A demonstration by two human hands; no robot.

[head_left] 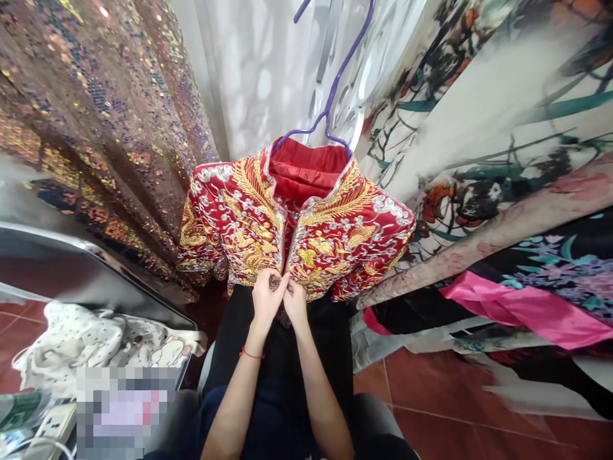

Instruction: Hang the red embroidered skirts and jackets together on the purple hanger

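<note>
A red jacket [239, 236] with gold and silver embroidery hangs on a purple hanger [330, 96] in front of me, its lower part over my lap. Its stand-up collar is open at the top, showing a red lining and a small size label [306, 175]. My left hand [267, 295] pinches the front edge of the jacket near its lower end, fingers bent. Right beside it, my right hand [294, 300] has its fingers closed on the other front edge. The two hands meet at the front opening, and whatever small fastening lies between the fingertips is hidden.
Sequined brown-gold fabric [105, 115] hangs at the left, printed dresses [460, 160] at the right. A chair [96, 262] on the left holds a white patterned cloth bag [86, 345]. Near it lies a power strip [55, 428]. Red tiles [431, 396] cover the floor.
</note>
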